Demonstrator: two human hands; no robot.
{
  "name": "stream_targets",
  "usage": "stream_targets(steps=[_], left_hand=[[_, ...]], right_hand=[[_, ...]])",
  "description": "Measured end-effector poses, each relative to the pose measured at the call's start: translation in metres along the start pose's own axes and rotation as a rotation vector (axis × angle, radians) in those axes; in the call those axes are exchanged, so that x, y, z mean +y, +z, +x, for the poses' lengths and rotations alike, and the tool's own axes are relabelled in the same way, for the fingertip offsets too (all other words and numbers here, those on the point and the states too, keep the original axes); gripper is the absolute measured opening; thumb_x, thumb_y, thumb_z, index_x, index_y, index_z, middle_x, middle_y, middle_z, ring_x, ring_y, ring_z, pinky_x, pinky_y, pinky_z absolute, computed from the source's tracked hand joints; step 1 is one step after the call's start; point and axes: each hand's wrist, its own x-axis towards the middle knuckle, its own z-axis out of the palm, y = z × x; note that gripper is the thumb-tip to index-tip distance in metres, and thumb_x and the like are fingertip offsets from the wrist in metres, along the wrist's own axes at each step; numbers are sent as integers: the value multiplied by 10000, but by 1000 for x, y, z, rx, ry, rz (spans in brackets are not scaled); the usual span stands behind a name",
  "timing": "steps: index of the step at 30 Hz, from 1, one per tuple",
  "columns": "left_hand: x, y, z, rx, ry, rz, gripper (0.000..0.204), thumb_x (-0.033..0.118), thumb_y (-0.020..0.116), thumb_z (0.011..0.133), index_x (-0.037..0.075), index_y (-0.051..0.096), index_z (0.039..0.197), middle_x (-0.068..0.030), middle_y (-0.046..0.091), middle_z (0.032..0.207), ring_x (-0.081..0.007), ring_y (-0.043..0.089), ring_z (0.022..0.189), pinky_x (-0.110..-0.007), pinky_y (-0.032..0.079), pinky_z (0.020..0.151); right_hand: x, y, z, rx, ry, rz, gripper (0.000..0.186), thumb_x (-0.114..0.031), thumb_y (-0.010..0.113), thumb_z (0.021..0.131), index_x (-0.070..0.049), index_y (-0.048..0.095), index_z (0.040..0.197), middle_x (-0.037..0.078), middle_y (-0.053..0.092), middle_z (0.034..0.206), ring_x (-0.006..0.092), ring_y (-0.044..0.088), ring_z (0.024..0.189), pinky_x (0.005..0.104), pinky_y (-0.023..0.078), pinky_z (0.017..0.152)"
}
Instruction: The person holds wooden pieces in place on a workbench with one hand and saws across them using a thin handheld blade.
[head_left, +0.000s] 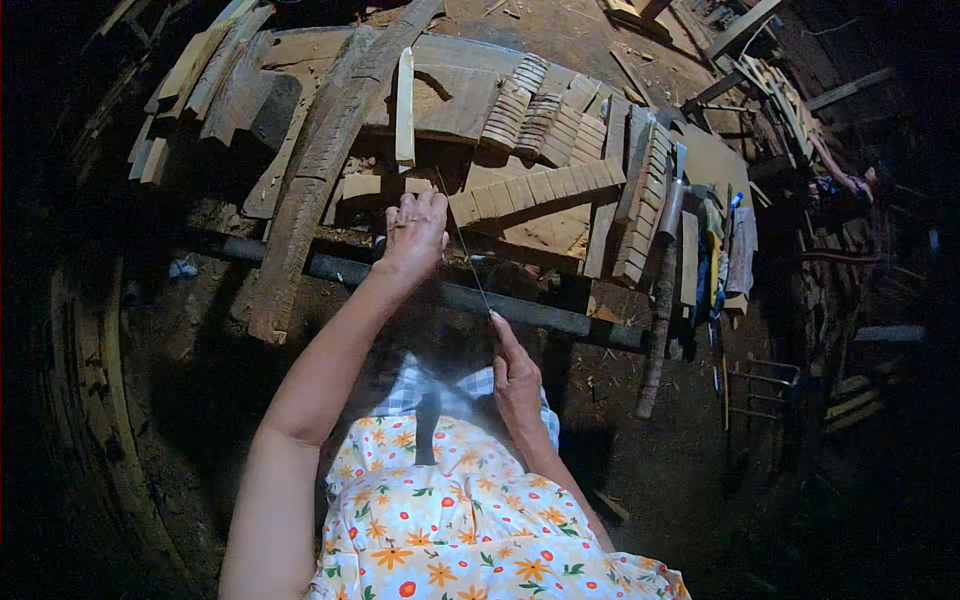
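My left hand [415, 238] is closed, its fingers bent over the end of a pale wooden strip [362, 187] on the workbench. In my right hand [517, 380], lower and nearer my body, is the grip of a thin saw [470, 262]. Its long blade shows almost edge-on, so its teeth cannot be made out. The blade slants up and left from my right hand and passes just right of my left fingers. Beside it a row of small cut wooden blocks [540, 192] lies slantwise. My right hand hides the saw's handle.
More block rows [515, 100] stand behind. A long rough beam [320, 165] crosses the bench on the left, near stacked boards [215, 70]. A pale stick [405, 110] lies ahead. A hammer [672, 205] and other tools are at the right. A dark bar [545, 315] runs along the near edge.
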Motion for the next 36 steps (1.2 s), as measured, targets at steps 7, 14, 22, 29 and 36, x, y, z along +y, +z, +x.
stream_targets(steps=[7, 14, 22, 29, 36], left_hand=[[1, -5, 1, -45, -20, -39, 494, 111, 714, 707, 33, 480, 1135, -131, 510, 1130, -321, 488, 1066, -446, 416, 858], [1, -9, 2, -79, -28, -36, 474, 120, 716, 703, 29, 496, 1112, -132, 515, 1129, -323, 490, 1061, -441, 419, 856], [0, -6, 4, -50, -11, -35, 444, 123, 705, 717, 27, 495, 1097, -127, 508, 1119, -325, 491, 1060, -444, 422, 848], [-3, -5, 4, -39, -19, -39, 408, 136, 705, 721, 34, 499, 1058, -123, 511, 1089, -321, 491, 1051, -438, 422, 847], [-2, -6, 2, -32, -3, -58, 411, 127, 701, 711, 32, 503, 1059, -134, 508, 1116, -324, 484, 1057, -457, 415, 841]], right_hand=[[0, 10, 23, 32, -59, 7, 606, 41, 466, 835, -238, 427, 1372, 143, 575, 877, 210, 567, 727, 297, 472, 701], [0, -1, -3, 20, -29, 22, 578, 20, 449, 845, -238, 443, 1362, 158, 568, 815, 216, 570, 681, 299, 473, 677], [-3, 10, 27, 4, -11, 31, 562, 17, 464, 856, -205, 433, 1372, 142, 616, 1013, 164, 568, 748, 272, 469, 722], [-1, -1, 7, -32, 17, -1, 559, 19, 466, 860, -213, 435, 1369, 168, 618, 1091, 199, 612, 806, 294, 479, 757], [-8, 1, 10, -7, -8, 6, 567, 13, 467, 865, -245, 429, 1368, 182, 621, 996, 244, 628, 816, 315, 485, 753]])
